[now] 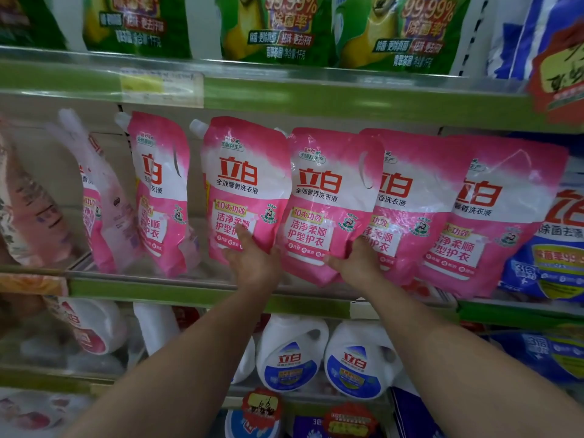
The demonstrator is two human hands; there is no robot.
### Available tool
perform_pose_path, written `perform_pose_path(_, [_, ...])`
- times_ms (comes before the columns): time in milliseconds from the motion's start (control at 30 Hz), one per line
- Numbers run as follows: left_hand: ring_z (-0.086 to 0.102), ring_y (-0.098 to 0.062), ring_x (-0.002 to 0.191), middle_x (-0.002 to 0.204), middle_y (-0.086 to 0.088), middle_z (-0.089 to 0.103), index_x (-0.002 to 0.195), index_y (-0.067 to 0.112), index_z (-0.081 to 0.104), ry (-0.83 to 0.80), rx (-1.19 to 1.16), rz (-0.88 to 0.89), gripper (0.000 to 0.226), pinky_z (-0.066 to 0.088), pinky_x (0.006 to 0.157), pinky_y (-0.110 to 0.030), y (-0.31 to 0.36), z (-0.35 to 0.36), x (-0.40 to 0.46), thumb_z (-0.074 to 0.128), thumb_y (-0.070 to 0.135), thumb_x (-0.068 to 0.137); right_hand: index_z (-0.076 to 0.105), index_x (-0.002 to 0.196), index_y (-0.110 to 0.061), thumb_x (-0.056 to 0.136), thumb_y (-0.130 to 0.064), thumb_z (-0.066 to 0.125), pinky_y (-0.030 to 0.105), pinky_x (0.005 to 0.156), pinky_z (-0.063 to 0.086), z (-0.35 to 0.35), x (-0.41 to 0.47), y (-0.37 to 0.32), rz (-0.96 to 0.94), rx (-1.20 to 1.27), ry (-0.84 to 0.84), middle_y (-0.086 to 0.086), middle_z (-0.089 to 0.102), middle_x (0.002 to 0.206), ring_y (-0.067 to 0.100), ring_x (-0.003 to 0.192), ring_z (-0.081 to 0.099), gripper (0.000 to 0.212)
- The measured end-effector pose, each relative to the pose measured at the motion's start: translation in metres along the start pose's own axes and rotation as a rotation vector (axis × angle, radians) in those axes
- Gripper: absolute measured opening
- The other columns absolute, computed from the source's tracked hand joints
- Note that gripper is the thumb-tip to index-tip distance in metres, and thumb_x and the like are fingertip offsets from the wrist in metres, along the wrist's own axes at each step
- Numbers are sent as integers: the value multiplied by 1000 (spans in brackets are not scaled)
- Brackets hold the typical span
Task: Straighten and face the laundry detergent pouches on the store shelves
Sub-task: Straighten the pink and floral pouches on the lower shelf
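Middle shelf, centre of the pink row: a pink pouch (319, 203) leaning to the right, bottom edge lifted off the shelf lip (189, 290) and overlapping its right neighbour (407, 210). Held from below on both sides: left hand (252, 257) with fingers spread flat against the lower corner of the pouch to the left (245, 188) and thumb side meeting the leaning pouch's edge, neither pinching nor curled; right hand (357, 260) cupped under the pouch's lower right corner, fingers hidden behind the film, so grip hard to confirm, though apparently clasping that corner. Best handled by the base, not the soft middle: liquid inside likely to slump and bulge if squeezed. Worth lowering until the bottom seam sits flat on the shelf, then turning the top back to upright so the red logo reads level with the left neighbour's. Worth keeping the flat left hand as a stop, so that neighbour stays put. Further left, two pouches (158, 191) turned edge-on and one (94, 197) badly tilted, not yet faced. Above, green pouches (284, 26); below, white jugs (290, 352).
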State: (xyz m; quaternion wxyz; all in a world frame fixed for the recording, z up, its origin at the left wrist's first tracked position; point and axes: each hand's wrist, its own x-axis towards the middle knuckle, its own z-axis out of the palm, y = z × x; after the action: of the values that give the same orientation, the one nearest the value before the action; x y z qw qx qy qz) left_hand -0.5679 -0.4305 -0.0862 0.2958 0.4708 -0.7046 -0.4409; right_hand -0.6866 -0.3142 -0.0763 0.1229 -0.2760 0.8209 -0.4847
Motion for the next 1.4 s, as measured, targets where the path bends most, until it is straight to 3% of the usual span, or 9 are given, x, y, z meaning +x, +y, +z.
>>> perform_pose_path(333, [32, -46, 134, 149, -17, 18, 152, 33, 7, 85, -56, 33, 97, 33, 109, -59, -5, -2, -8, 50, 76, 76, 47, 119, -16, 77, -10, 75, 36, 90, 48, -1, -7, -2, -22, 60, 47, 3, 63, 120, 23, 113, 60, 51])
perform_pose_path(467, [31, -46, 135, 151, -14, 16, 152, 29, 6, 86, -48, 40, 93, 34, 108, -59, -6, 2, -17, 44, 76, 81, 42, 103, -27, 76, -24, 78, 25, 76, 46, -2, -16, 8, -80, 48, 180, -15, 59, 96, 7, 86, 58, 46])
perform_pose_path(633, [35, -40, 131, 143, -19, 29, 148, 17, 19, 166, 5, 115, 83, 35, 108, -54, -5, 18, -43, 67, 38, 84, 45, 101, -23, 86, -26, 67, 16, 53, 37, -23, -25, 28, -98, -29, 411, -13, 54, 80, 8, 71, 58, 27])
perform_pose_path(767, [36, -33, 129, 135, -14, 35, 145, 22, 27, 109, 56, 254, 75, 34, 109, -51, 2, 34, -60, 69, 25, 83, 48, 99, -16, 85, -22, 67, 32, 67, 53, -44, -32, 48, -30, -32, 570, 4, 63, 96, 22, 83, 64, 24])
perform_pose_path(833, [44, -28, 124, 134, -10, 41, 139, 24, 35, 21, 55, 322, 63, 41, 105, -50, 6, 43, -63, 68, 25, 85, 47, 95, -17, 83, -25, 70, 37, 73, 55, -53, -35, 56, 20, -11, 571, 4, 63, 98, 23, 85, 64, 27])
perform_pose_path(1000, [59, -18, 92, 102, -1, 60, 104, 18, 53, -167, 128, 354, 20, 49, 80, -34, 12, 58, -62, 64, 26, 89, 52, 90, -23, 79, -33, 74, 21, 64, 36, -66, -39, 68, 103, -21, 482, -6, 61, 92, 14, 79, 56, 27])
perform_pose_path(1133, [57, -15, 84, 95, 0, 60, 96, 16, 57, -196, 184, 342, 13, 42, 73, -27, 10, 64, -58, 63, 25, 90, 52, 75, -29, 81, -35, 72, 20, 63, 36, -72, -39, 70, 110, -61, 385, -19, 55, 73, 7, 72, 53, 22])
perform_pose_path(1267, [56, -12, 77, 88, 2, 59, 90, 16, 58, -208, 187, 327, 5, 36, 60, -19, 14, 68, -52, 62, 19, 90, 59, 89, -24, 82, -45, 68, 24, 67, 40, -72, -34, 70, 122, -88, 341, -16, 61, 80, 6, 71, 56, 24])
perform_pose_path(1400, [54, -10, 76, 91, 1, 61, 94, 13, 61, -220, 203, 328, 8, 33, 57, -17, 16, 70, -49, 62, 20, 90, 54, 81, -22, 90, -45, 57, 31, 66, 48, -73, -27, 77, 229, -206, 382, -7, 60, 75, 15, 71, 59, 24])
